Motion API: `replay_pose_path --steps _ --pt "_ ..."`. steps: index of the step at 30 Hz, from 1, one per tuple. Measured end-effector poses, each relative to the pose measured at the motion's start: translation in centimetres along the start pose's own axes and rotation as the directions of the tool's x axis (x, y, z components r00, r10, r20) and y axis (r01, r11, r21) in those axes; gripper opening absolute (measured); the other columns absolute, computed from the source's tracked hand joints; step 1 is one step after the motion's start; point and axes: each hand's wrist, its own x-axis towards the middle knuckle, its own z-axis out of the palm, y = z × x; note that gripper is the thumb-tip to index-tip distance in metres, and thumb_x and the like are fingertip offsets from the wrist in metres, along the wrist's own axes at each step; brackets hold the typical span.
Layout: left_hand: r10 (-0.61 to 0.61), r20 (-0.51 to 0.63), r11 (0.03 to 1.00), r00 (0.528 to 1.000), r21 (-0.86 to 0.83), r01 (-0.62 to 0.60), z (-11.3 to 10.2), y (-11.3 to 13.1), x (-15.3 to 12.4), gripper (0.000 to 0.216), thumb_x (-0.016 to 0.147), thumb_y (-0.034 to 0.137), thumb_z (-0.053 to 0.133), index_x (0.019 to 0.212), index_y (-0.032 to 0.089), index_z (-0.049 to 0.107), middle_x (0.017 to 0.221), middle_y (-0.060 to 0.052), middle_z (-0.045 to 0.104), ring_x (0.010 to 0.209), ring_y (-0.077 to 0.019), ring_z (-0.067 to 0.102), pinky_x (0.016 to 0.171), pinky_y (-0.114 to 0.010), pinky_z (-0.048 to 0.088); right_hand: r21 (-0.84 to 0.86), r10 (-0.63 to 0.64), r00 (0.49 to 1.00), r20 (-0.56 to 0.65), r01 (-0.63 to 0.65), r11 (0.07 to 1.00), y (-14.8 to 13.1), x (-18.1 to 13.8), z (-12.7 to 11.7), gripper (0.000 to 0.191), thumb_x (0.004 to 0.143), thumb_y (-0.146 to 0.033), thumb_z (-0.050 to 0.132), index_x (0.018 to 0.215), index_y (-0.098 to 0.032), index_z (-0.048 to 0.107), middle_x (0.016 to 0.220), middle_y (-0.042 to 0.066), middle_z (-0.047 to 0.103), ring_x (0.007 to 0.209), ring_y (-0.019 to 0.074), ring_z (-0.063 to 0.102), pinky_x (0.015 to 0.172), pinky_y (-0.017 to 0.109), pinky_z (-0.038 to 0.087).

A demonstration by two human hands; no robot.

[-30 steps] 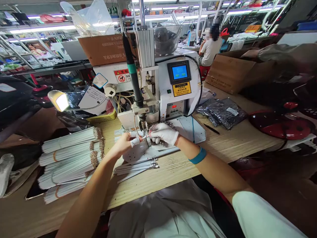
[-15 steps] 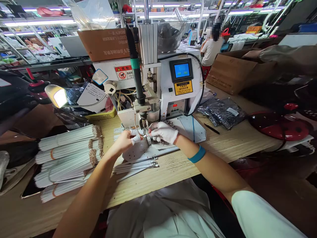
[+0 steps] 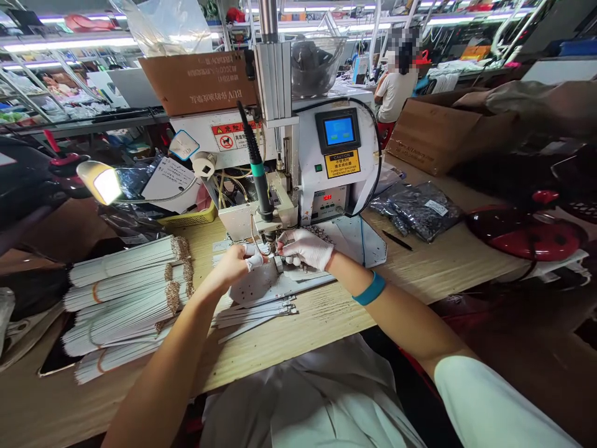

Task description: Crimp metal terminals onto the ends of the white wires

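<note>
My left hand (image 3: 236, 264), with white covers on its fingertips, is closed in a pinch just left of the soldering tip. From the right, my right hand (image 3: 310, 248) in a white glove pinches beside the same spot. Whatever the fingers hold is too small and too hidden to make out. The soldering iron (image 3: 257, 171), black with a green band, slants down between both hands from its machine (image 3: 305, 158). Below them, several white flat strips with small metal ends (image 3: 261, 313) lie on the table. Bundles of white strips with coppery ends (image 3: 125, 292) are stacked on the left.
A lit lamp (image 3: 105, 185) stands left of the machine. On the right are a black pen (image 3: 397, 240), a plastic bag of dark parts (image 3: 422, 210), a red ladybird-shaped object (image 3: 527, 231) and a cardboard box (image 3: 433, 134). Another person (image 3: 395, 93) sits farther back.
The soldering iron and its holder have come down toward my fingertips, and more of the rod above shows. Both hands have stayed nearly in place.
</note>
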Motion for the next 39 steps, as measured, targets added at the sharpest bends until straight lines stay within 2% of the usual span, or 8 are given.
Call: replay_pose_path --steps 10,14,20,23,25,29,33,39 --pt "-0.010 -0.008 0.999 1.000 -0.043 0.010 0.1 0.2 0.0 0.023 0.062 0.033 0.060 0.057 0.015 0.046 0.051 0.007 0.035 0.048 -0.0059 0.026 0.047 -0.020 0.019 -0.025 0.008 1.000 0.028 -0.007 1.000 -0.2 0.0 0.1 0.018 0.060 -0.012 0.065 0.073 -0.014 0.053 0.061 -0.003 0.053 0.040 0.0038 0.044 0.032 0.015 0.030" --pt "0.013 -0.002 1.000 1.000 0.002 -0.013 -0.4 0.1 -0.5 0.022 0.064 0.032 0.060 0.056 0.014 0.050 0.051 0.006 0.040 0.049 -0.0059 0.031 0.048 -0.019 0.023 -0.266 -0.059 0.998 -0.001 0.057 0.962 -1.4 -0.9 -1.1 0.018 0.067 -0.018 0.063 0.082 -0.014 0.056 0.058 -0.003 0.053 0.043 0.0063 0.046 0.036 0.017 0.032" --pt "-0.038 0.270 0.962 0.962 0.269 -0.038 -0.9 -0.1 -2.2 0.025 0.067 0.033 0.061 0.081 0.014 0.070 0.065 0.000 0.062 0.057 -0.0115 0.050 0.054 -0.020 0.035 -0.821 -0.203 0.974 0.097 0.193 0.538 -2.0 -1.5 -3.7 0.010 0.064 -0.017 0.066 0.072 -0.014 0.070 0.068 0.000 0.065 0.065 0.0115 0.056 0.058 0.021 0.039" --pt "-0.009 0.008 0.860 1.000 0.511 0.003 -0.4 -0.3 -1.9 0.025 0.072 0.029 0.054 0.086 0.015 0.070 0.069 -0.003 0.065 0.060 -0.0146 0.055 0.056 -0.022 0.038 -0.892 -0.198 0.965 0.172 0.238 0.384 -1.3 -1.3 -3.5 0.011 0.064 -0.020 0.067 0.074 -0.016 0.072 0.072 0.000 0.067 0.071 0.0136 0.058 0.062 0.022 0.039" --pt "0.065 -0.167 0.743 0.984 0.666 0.064 0.0 -0.7 -1.2 0.024 0.073 0.025 0.051 0.085 0.014 0.068 0.076 -0.007 0.065 0.063 -0.0165 0.057 0.058 -0.024 0.039 -0.920 -0.192 0.958 0.213 0.263 0.290 -1.1 -1.4 -3.0 0.011 0.066 -0.021 0.066 0.075 -0.017 0.072 0.072 0.001 0.067 0.071 0.0144 0.058 0.063 0.023 0.039" --pt "0.173 -0.201 0.654 0.964 0.755 0.040 0.5 -1.7 -0.2 0.022 0.072 0.016 0.048 0.081 0.014 0.067 0.087 -0.009 0.064 0.073 -0.0175 0.058 0.065 -0.024 0.041 -0.952 -0.177 0.959 0.221 0.251 0.175 -1.6 -1.9 -1.9 0.013 0.073 -0.022 0.061 0.077 -0.016 0.072 0.076 0.004 0.068 0.074 0.0158 0.057 0.065 0.024 0.038" --pt "0.181 -0.195 0.732 0.964 0.681 0.000 0.5 -2.1 0.0 0.025 0.069 0.012 0.047 0.083 0.016 0.069 0.079 -0.006 0.066 0.071 -0.0169 0.058 0.064 -0.023 0.041 -0.948 -0.217 0.958 0.190 0.237 0.215 -2.1 -2.3 -1.4 0.014 0.076 -0.020 0.058 0.079 -0.015 0.071 0.080 0.005 0.068 0.076 0.0155 0.058 0.067 0.024 0.040" --pt "0.206 -0.267 0.804 0.941 0.594 -0.007 0.1 -1.2 -0.5 0.028 0.069 0.011 0.047 0.085 0.018 0.069 0.078 -0.005 0.068 0.070 -0.0167 0.059 0.064 -0.023 0.041 -0.848 -0.107 0.993 -0.056 0.009 0.530 -1.5 -2.3 -1.7 0.020 0.077 -0.022 0.054 0.091 -0.016 0.067 0.051 -0.002 0.056 0.036 0.0073 0.043 0.036 0.019 0.031"
